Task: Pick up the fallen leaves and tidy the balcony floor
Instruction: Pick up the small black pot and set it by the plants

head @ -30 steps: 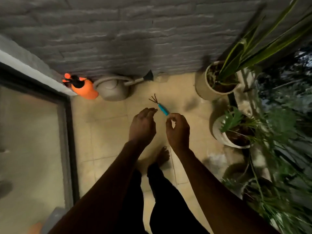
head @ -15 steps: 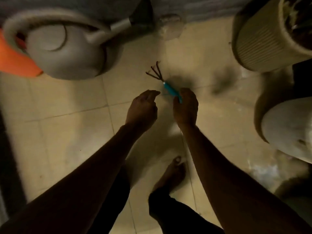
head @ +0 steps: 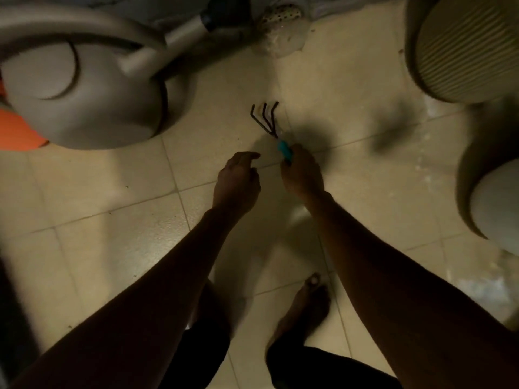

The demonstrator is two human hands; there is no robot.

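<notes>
gripping the hand rake (head: 276, 134) by its teal handle, the right hand (head: 302, 178) points the tines far-left over the balcony floor (head: 112, 192). the left hand (head: 236, 181) hangs loosely curled, empty. no leaf shows plainly, only a dark blur (head: 389, 136) to the right. short, low pulls nearward should gather best.

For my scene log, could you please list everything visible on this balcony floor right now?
hand rake: one, blue handle, dark tines, centre
watering can: one, grey, upper left
container: one, orange, left edge, mostly hidden
sprinkler rose: one, pale, top centre
ribbed pot: one, beige, top right
smooth pot: one, white, right edge
tiled floor: one, cream, under everything
left hand: one, beside rake, holds nothing
right hand: one, grips rake handle
bare foot: one, bottom centre
</notes>
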